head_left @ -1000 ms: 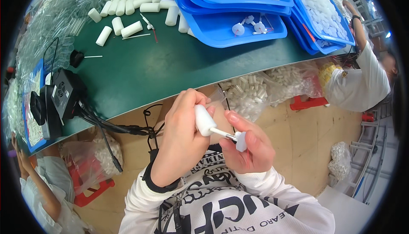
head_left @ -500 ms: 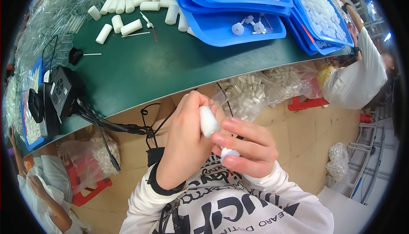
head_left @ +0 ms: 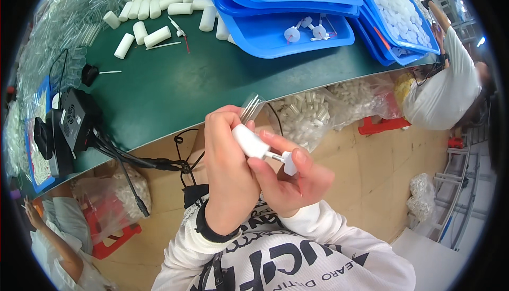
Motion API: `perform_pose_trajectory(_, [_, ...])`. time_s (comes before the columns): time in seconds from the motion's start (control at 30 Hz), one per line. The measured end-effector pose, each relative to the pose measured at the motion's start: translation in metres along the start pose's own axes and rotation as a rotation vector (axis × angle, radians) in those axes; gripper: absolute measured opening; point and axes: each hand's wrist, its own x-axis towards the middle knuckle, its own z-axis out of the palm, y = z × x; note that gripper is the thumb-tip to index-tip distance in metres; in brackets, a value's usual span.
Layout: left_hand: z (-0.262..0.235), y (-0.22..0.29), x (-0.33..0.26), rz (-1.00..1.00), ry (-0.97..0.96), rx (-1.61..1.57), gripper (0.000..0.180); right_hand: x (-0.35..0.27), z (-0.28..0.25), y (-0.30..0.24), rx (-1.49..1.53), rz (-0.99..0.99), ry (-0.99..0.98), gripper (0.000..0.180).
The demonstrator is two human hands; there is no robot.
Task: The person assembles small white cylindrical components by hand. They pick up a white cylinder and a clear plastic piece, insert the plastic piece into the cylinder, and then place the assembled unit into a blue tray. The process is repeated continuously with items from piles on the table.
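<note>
Green bench (head_left: 175,95): long work surface running across the view; stock is laid out along its far side, the near edge bare of parts beside the hands.
Blue trays (head_left: 297,36): at least four, stacked and overlapping at the far right; one is heaped with white round caps, too many to count, the lower ones hold a few finished capped stems.
White cylinders on bench (head_left: 159,5): roughly fifteen in view, lying on their sides in a loose row by the trays.
Left hand (head_left: 228,169): fingers curled tight around one white cylinder (head_left: 249,141), held off the bench in front of the chest, probably to steady it.
Right hand (head_left: 294,182): thumb and fingers pinched shut on a thin stem with a white cap (head_left: 289,162), its end meeting the cylinder's tip.
Clear tube (head_left: 251,108): one, sticking up behind the left hand's fingers.
</note>
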Motion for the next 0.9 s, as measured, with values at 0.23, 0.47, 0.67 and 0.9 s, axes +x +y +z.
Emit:
perform_pose_trajectory(0.23, [-0.023,-0.019,-0.006,-0.536,-0.391,-0.808,0.017,0.010,-0.027,0.004,0.299,0.074,0.099,0.054])
perform_pose_trajectory(0.47, [-0.035,-0.027,-0.011,-0.567,-0.663,-1.180,0.037,0.018,-0.034,0.003,0.366,0.059,-0.043,0.055])
perform_pose_trajectory(0.67, [-0.040,0.007,-0.002,-0.548,-0.519,-0.898,0.020,0.016,-0.034,0.007,0.383,0.059,-0.106,0.048])
perform_pose_trajectory(0.9, [-0.038,0.006,0.002,0.050,-0.456,-0.294,0.025,0.008,-0.041,0.007,0.455,0.172,-0.068,0.032])
